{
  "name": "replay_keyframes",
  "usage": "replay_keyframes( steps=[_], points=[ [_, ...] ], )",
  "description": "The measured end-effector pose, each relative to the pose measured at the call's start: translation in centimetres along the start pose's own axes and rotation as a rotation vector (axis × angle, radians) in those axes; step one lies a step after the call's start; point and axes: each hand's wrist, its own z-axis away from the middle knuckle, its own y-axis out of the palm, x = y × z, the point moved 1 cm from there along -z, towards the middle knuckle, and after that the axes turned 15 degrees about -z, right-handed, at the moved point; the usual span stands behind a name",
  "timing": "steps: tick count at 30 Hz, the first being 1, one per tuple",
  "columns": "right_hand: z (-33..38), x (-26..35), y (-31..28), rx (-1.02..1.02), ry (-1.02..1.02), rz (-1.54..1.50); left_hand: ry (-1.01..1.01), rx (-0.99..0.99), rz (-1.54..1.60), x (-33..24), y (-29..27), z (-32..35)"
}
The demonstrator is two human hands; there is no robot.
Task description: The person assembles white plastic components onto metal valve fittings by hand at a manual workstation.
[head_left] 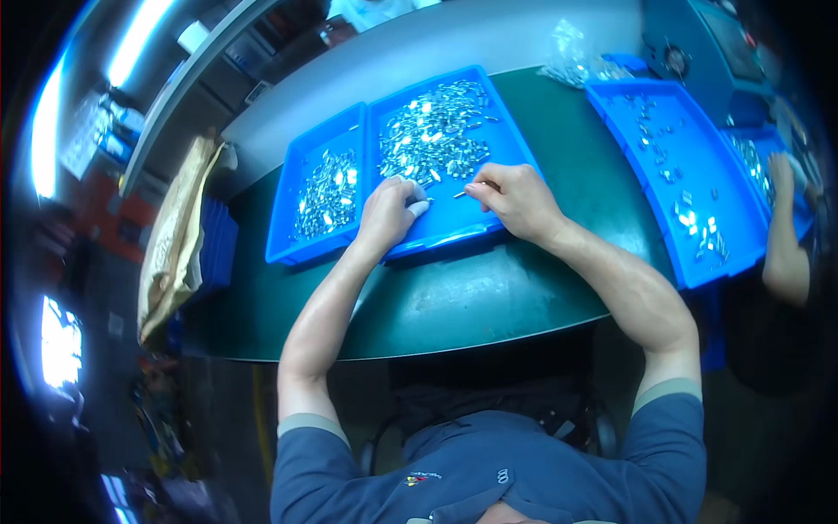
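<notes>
- Head view shows the left hand (387,212) and right hand (517,199) resting on the near end of the middle blue tray (454,229), at centre frame.
- The right hand's grip is narrow, thumb and forefinger pinched on one small metal pin (463,192); the pin's free end points toward the left hand.
- The left hand's grip is curled over the tray floor, its white-capped fingertip (419,208) just beside the pin; whether it holds a piece I cannot tell.
- Judged from this, the sorting goes best if one piece is picked at a time, with the wrists propped on the tray rim and the heap of metal parts (432,131) left undisturbed in the upper half of the tray.
- Keeping the pinch low over the tray should let a dropped pin land inside it, not on the green surface (489,297).
- Count: two hands of the wearer, one pin in the pinch.
- Blue trays: four in view – the middle one, a smaller left tray (305,249) touching it, a large right tray (698,262), and another at the far right edge.
- Another person's forearm (783,244) shows at right; a brown bag (175,236) sits at left.
- Loose parts are too many and too small to count.
</notes>
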Motion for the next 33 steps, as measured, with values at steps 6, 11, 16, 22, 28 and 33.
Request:
replay_keyframes(
  steps=[6,11,16,22,28,33],
  points=[
    [0.5,0.7,0.2,0.042,0.068,0.052,0.023,-0.02,0.448,-1.9,-0.8,1.1],
    [0.2,0.7,1.2,0.044,0.03,0.047,0.178,-0.071,0.544,-1.4,-0.5,1.6],
    [0.5,1.2,0.8,0.052,0.045,0.1,0.275,-0.112,0.545,-1.3,-0.6,1.3],
    [0.6,1.1,1.4,0.062,0.005,0.141,0.281,-0.096,0.59,-0.6,-0.1,1.4],
    [0.5,1.3,1.8,0.083,-0.078,0.257,0.304,-0.156,0.557,-0.6,0.3,1.5],
    [0.4,1.3,1.9,0.08,-0.099,0.277,0.314,-0.213,0.534,-0.5,0.2,1.3]
  ],
)
